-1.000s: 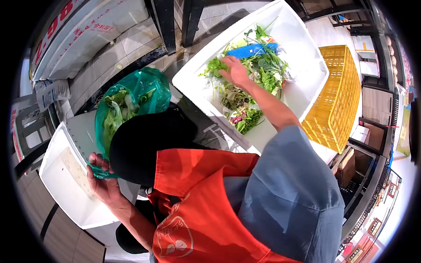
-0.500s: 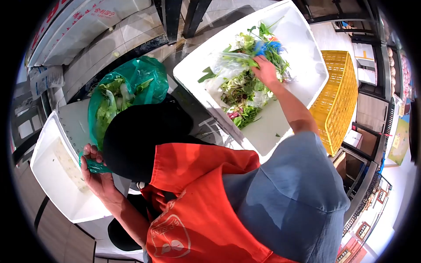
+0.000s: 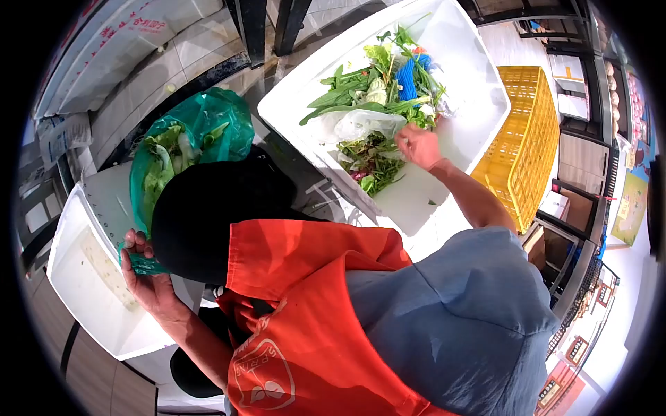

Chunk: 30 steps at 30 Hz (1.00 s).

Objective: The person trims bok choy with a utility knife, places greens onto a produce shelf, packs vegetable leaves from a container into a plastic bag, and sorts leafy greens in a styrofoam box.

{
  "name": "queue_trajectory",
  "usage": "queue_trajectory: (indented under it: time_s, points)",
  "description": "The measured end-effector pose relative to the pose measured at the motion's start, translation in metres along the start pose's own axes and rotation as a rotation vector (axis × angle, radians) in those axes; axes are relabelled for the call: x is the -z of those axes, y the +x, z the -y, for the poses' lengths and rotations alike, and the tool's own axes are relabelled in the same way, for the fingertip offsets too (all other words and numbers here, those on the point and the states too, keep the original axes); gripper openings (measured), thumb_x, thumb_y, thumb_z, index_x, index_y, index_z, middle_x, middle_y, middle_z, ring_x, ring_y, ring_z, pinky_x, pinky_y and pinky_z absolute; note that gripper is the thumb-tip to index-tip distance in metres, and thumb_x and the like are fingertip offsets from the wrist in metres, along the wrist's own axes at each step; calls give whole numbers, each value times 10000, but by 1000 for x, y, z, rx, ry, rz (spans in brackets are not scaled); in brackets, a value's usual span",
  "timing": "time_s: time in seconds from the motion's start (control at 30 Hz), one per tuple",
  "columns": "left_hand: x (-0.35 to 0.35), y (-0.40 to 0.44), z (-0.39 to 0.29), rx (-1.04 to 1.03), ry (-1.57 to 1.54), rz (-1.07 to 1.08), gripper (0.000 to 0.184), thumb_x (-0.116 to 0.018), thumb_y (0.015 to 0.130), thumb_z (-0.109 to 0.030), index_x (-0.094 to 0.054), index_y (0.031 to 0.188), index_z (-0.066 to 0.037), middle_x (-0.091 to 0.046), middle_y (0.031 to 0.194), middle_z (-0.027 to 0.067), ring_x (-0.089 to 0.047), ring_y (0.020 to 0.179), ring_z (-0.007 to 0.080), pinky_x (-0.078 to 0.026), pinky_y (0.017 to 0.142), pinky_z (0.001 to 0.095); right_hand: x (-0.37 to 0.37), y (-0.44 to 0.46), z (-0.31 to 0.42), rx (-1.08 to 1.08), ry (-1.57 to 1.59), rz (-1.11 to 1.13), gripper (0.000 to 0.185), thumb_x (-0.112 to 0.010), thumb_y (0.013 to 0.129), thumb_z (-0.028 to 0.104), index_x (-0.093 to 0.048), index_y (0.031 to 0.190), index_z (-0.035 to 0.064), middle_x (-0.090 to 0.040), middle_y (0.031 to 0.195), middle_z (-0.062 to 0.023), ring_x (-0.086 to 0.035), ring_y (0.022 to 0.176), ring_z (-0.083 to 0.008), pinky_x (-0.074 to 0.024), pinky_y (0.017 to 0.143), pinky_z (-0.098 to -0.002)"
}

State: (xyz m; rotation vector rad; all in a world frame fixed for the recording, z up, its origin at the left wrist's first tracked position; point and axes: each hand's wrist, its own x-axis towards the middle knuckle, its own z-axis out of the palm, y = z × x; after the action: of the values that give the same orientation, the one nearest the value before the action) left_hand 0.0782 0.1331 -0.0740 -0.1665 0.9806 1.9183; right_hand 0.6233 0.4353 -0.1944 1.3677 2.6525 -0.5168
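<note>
My left hand (image 3: 148,274) is closed around the gathered edge of a green plastic bag (image 3: 232,114), which has leafy greens (image 3: 163,163) inside. Inside a large white foam box (image 3: 479,90), the fingers of my right hand (image 3: 420,147) pinch the right end of a crumpled clear plastic bag (image 3: 368,126). Loose green leaves (image 3: 340,93) and a bunched blue net (image 3: 407,82) lie just beyond that bag. On its near side is a heap of mixed green and reddish leaves (image 3: 374,163). My head in a black cap covers part of the green bag.
A yellow plastic crate (image 3: 520,139) stands right of the foam box. At the left, a second white foam box (image 3: 83,277) sits below the green bag. Dark metal legs (image 3: 288,28) rise behind, and shelves (image 3: 583,166) line the right side.
My right hand has drawn back toward me with the clear plastic bag, uncovering more of the blue net and green leaves. My left hand keeps its hold on the green bag.
</note>
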Motion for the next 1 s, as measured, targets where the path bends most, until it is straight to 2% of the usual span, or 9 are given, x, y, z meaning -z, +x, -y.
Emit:
queue_trajectory:
  time_s: [0.07,0.2,0.3,0.4,0.5,0.67,0.77,0.9,1.0]
  points:
    - [-2,0,1,-14,16,-12,323,-494,992,-187,-527,1194,63,-540,1022,118,-486,825,166,-463,786,291,28,32,24,-55,173,-324,174,-631,867,231,-633,848,58,-615,825,-132,-644,700,-288,-509,627,-393]
    - [-4,-1,3,-1,7,4,323,-490,993,-187,-526,1193,64,-541,1032,119,-487,831,164,-461,785,286,43,107,25,-214,379,-514,242,-652,855,303,-665,936,76,-648,918,-139,-658,811,-290,-521,712,-384]
    - [-6,0,4,-16,-9,-65,326,-492,993,-198,-533,1186,62,-549,1035,122,-488,821,162,-463,777,285,10,154,10,-543,121,-49,309,-680,794,330,-681,995,95,-667,994,-136,-664,897,-302,-529,788,-382]
    - [-5,-4,4,-36,48,-66,328,-498,991,-205,-541,1181,60,-560,1035,125,-499,814,161,-467,769,280,-17,154,11,-527,-115,233,343,-678,749,327,-683,1013,109,-674,1047,-115,-656,965,-302,-527,835,-389]
    - [-1,-9,-1,-16,20,-68,326,-509,987,-207,-549,1178,54,-570,1033,122,-514,819,155,-471,767,275,-15,146,4,-423,-59,200,281,-645,759,282,-680,973,103,-674,1049,-119,-648,986,-291,-523,825,-405]
    - [11,1,1,13,10,-43,327,-514,984,-198,-538,1196,49,-574,1039,117,-527,819,159,-475,768,277,-8,126,-26,-464,112,158,587,-705,733,478,-606,1115,43,-660,1075,-186,-626,1029,-332,-485,891,-397]
    - [-1,5,8,-4,19,-85,328,-515,983,-192,-531,1207,46,-577,1044,119,-530,817,164,-478,766,283,-14,134,-12,-549,69,140,636,-713,725,494,-601,1139,23,-645,1129,-204,-620,1053,-337,-481,908,-401]
    - [-2,2,3,-13,-2,-30,321,-505,987,-195,-532,1203,41,-581,1056,118,-529,832,163,-476,761,286,-35,150,-2,-603,33,212,564,-704,730,454,-619,1125,59,-652,1140,-172,-622,1056,-340,-486,905,-414]
    - [2,-2,-5,27,-42,15,315,-488,994,-205,-537,1192,35,-584,1070,122,-528,838,161,-465,733,281,-9,142,23,-576,188,-171,420,-709,762,310,-629,1097,70,-683,1044,-138,-651,955,-306,-506,858,-388]
